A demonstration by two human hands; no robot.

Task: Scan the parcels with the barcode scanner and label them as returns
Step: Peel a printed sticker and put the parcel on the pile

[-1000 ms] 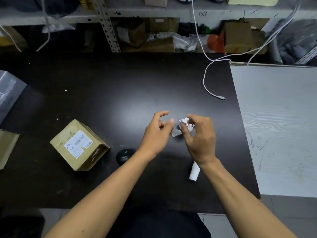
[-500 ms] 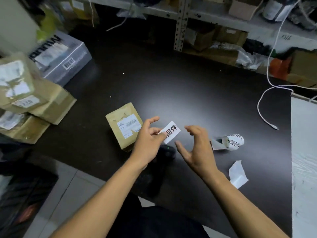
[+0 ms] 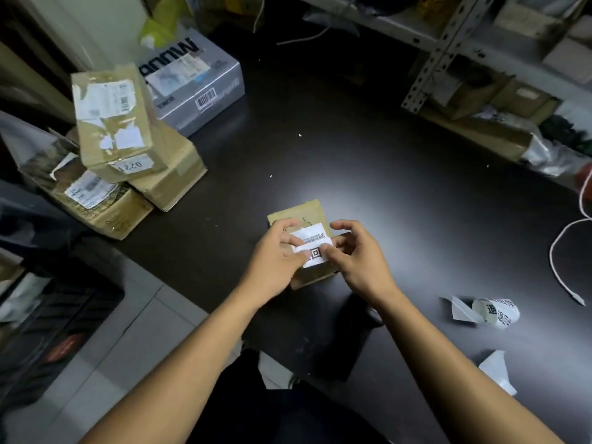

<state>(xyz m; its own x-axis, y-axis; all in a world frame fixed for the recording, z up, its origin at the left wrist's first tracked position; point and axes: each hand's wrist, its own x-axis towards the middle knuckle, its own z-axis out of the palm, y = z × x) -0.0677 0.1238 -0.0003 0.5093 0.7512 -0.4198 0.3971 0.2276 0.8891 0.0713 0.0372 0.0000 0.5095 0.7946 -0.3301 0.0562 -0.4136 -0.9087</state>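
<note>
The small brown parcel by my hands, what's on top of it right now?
On the small brown parcel lies its white shipping label, with the return sticker overlapping it, held by the left hand and right hand. The hands cover the rest.
</note>
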